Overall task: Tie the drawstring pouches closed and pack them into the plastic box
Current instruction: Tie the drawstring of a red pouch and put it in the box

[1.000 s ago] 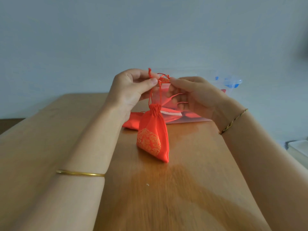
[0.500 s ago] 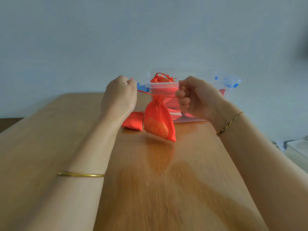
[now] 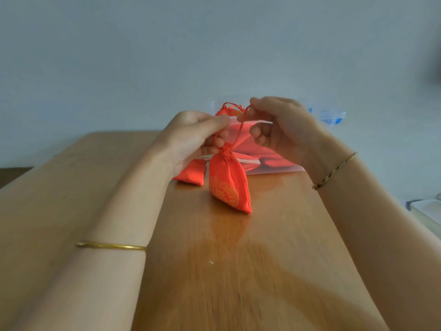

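Above the table (image 3: 214, 283), pouch (image 3: 229, 185) lower than before

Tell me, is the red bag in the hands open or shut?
Shut. The pouch neck is bunched tight, with the left hand and right hand pinching its drawstring.

You have one view only, from the camera on your head. It faces forward and a little down, along the wooden surface (image 3: 262, 271) that runs away from you to the pale wall (image 3: 214, 56). Your forearms enter from the two lower corners. The left hand (image 3: 191, 139) and right hand (image 3: 284, 132) meet near the centre, close to the lens, pinching the cords of the red pouch (image 3: 229, 185). The plastic box (image 3: 279, 169) stands just behind them. The lens is wide, and the lower part looks blurred.
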### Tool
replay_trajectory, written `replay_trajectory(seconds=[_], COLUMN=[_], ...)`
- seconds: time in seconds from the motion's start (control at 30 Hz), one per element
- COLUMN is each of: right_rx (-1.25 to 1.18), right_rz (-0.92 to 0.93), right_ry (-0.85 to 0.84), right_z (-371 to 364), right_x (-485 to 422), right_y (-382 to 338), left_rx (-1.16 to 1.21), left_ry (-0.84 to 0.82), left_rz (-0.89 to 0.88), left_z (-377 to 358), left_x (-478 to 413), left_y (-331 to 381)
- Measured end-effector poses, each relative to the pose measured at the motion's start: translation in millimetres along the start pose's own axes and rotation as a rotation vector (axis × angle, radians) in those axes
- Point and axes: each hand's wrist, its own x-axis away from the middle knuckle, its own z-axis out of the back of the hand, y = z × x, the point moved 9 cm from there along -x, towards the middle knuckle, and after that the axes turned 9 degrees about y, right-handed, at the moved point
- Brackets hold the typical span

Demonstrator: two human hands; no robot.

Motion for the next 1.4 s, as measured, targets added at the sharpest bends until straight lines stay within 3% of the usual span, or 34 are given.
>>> replay_trajectory(seconds=[0.13, 0.27, 0.43, 0.53, 0.67, 0.87, 1.13, 1.23, 1.4], right_rx=[0.037, 0.062, 0.122, 0.186, 0.359, 0.654, 0.924, 0.881, 0.462], right_rz=[0.09, 0.109, -0.064, -0.063, 0.079, 0.431, 0.708, 0.621, 0.116], right_ry=[-0.031, -0.048, -0.037, -0.066, -0.076, -0.062, -0.006, 0.025, 0.069], right_z=[-7.9, -12.4, -10.2, -14.1, -14.6, -25.3, -37.6, -32.1, -4.5], right_x=[7.5, 9.4, 6.8, 7.4, 7.1, 6.2, 17.0, 11.6, -1.7], right_y=[-12.4, -12.1, 10.2, 14.4, 7.1, -7.4, -17.4, -13.9, 16.4], left_rx=[-0.088, -0.193, -0.123, -0.067, -0.042, -0.024, 0.023, 0.03, -0.085], left_ry=[-0.074, -0.036, -0.001, 0.013, 0.08, 0.162, 0.19, 0.235, 0.367], left_rz=[-0.066, -0.13, -0.102, -0.076, -0.052, -0.013, 0.011, 0.005, -0.078], left_z=[-6.0, -8.0, -6.6, -5.3, 0.4, 7.2, 10.9, 15.7, 28.3], left_x=[2.9, 3.7, -0.1, -2.1, -4.5, -5.4, -5.5, -6.2, -7.1], left_y=[5.9, 11.2, 7.4, 4.4, 0.4, -5.1, -7.0, -5.1, 6.1])
